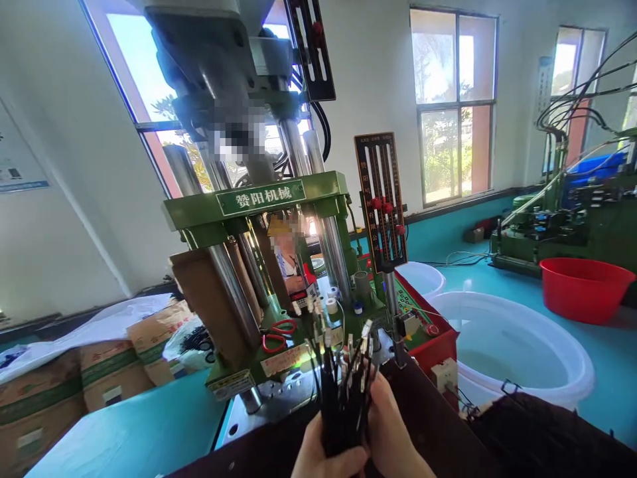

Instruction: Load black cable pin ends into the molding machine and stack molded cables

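A bundle of black cables (343, 411) with small white and metallic connectors at the top stands upright between my hands, low in the middle of the view. My left hand (326, 448) is wrapped round its lower left part, the thumb across the front. Along the right side of the bundle, my right hand (391, 425) is closed on it, with the fingertips near the connectors. Just beyond is a green press machine (256, 202) with steel columns. Red-handled scissors (277, 335) lie on its bed.
Right of the press is a red control box (438, 352). Further right are a large white tub (512, 338), a red basin (587, 285) and a pile of black cables (542, 438). Cardboard boxes (107, 372) stand at left. Behind the press a person is partly visible.
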Demonstrator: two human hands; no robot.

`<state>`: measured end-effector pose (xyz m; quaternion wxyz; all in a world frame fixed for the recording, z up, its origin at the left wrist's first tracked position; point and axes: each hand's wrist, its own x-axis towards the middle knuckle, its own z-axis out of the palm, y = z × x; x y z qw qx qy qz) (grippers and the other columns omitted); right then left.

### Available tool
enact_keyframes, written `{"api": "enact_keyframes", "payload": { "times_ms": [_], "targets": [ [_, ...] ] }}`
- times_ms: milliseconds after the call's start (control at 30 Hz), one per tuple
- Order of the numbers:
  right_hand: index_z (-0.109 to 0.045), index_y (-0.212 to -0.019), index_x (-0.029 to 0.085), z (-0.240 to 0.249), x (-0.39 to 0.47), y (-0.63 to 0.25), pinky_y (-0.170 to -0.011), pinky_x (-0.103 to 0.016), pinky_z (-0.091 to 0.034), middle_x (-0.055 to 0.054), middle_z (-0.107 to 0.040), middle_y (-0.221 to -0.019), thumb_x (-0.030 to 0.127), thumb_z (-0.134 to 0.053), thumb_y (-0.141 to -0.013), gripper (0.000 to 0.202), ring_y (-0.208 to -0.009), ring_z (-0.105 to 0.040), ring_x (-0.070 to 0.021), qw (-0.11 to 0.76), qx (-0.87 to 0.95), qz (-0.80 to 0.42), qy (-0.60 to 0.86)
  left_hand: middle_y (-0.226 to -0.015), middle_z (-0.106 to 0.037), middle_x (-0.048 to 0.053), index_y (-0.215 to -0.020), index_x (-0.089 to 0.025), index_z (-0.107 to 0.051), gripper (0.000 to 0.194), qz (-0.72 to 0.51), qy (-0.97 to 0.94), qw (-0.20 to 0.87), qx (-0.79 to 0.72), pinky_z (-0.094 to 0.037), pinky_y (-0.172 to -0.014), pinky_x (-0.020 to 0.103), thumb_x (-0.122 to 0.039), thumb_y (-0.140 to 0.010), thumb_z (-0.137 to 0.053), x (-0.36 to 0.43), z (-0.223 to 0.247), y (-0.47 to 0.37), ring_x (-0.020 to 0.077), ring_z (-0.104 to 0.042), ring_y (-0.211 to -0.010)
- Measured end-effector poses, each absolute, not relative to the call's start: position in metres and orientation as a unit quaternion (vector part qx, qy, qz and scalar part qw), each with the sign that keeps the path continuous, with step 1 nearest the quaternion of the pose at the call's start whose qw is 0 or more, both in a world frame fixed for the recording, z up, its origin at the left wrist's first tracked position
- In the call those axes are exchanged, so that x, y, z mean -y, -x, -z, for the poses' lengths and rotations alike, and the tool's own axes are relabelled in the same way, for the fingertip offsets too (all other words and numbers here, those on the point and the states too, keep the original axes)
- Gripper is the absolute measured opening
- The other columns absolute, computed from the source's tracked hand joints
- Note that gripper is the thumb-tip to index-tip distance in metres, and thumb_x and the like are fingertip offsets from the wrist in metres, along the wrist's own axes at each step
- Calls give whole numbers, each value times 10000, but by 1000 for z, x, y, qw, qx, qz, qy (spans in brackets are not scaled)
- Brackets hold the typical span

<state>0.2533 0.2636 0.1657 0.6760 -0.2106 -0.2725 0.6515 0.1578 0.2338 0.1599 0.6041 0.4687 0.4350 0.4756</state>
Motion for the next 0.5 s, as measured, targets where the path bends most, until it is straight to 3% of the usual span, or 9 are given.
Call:
{"api": "enact_keyframes", "payload": {
  "times_ms": [133,200,267,300,400,500],
  "targets": [
    [-593,-923,194,-153,-262,-261,-574,-255,-434,8,-612,-702,399,-795,-517,497,-594,-542,-133,632,306,-668,244,-563,-621,25,-833,-144,-591,558,-488,-483,581,-437,-437,-459,253,-577,-509,-729,-238,-144,-162,159,-571,-475],
    [-604,-848,172,-140,-265,-268,-606,-264,-447,0,-623,-700,324,-783,-553,377,-606,-557,-135,616,316,-679,245,-742,-680,78,-848,-154,-628,551,-521,-476,539,-460,-502,-663,311,-599,-533,-703,-241,-135,-161,232,-631,-752],
    [-605,-784,153,-124,-267,-275,-644,-275,-455,-15,-637,-706,264,-770,-571,291,-640,-580,-149,612,306,-682,256,-921,-682,98,-848,-161,-654,507,-547,-483,502,-464,-457,-856,352,-565,-546,-713,-245,-125,-160,280,-571,-994],
    [-599,-765,149,-116,-268,-279,-645,-277,-457,-18,-639,-696,252,-764,-580,268,-648,-587,-156,616,290,-681,269,-953,-678,96,-849,-161,-658,483,-548,-493,496,-459,-438,-885,356,-543,-559,-715,-247,-121,-159,283,-555,-1022],
    [-551,-704,158,-96,-267,-286,-553,-248,-435,19,-578,-574,279,-734,-641,228,-543,-540,-117,647,239,-668,279,-748,-673,60,-759,-146,-622,401,-512,-530,511,-442,-466,-690,271,-519,-625,-680,-254,-107,-157,179,-600,-733],
    [-480,-654,174,-89,-264,-291,-422,-186,-326,82,-424,-479,286,-700,-699,251,-399,-348,-37,701,222,-642,215,-437,-461,-64,-680,-176,-464,439,-450,-537,571,-428,-293,-384,193,-591,-664,-605,-259,-98,-157,56,-380,-358]
  ]
}}
